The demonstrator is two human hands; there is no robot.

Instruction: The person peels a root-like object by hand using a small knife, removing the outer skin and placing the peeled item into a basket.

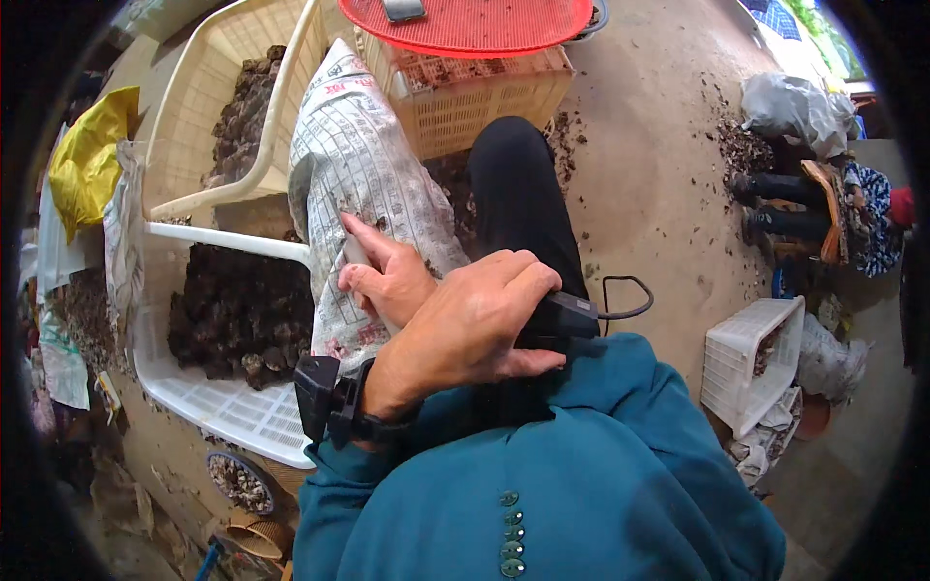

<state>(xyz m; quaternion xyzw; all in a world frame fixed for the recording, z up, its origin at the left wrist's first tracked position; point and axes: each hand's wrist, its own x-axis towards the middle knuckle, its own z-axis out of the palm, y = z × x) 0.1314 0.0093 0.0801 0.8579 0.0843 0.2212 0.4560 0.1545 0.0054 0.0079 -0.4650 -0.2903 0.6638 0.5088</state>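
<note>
My left hand, with a black strap and a black box at its wrist, reaches across my right forearm. Its thumb and fingers grip a black device with a short cable, at about my right wrist. Partly beneath it, my right hand points left, its fingers closed around a slender grey tool that I cannot name exactly. That hand rests over a white woven sack with printed writing, which lies across my lap. Left of the sack, dark brown clumps fill part of a white plastic basket.
A cream basket holds more clumps. Ahead, a red sieve bearing a phone tops a cream crate. At right are a white crate, a grey plastic bag and a seated person. Debris litters the floor.
</note>
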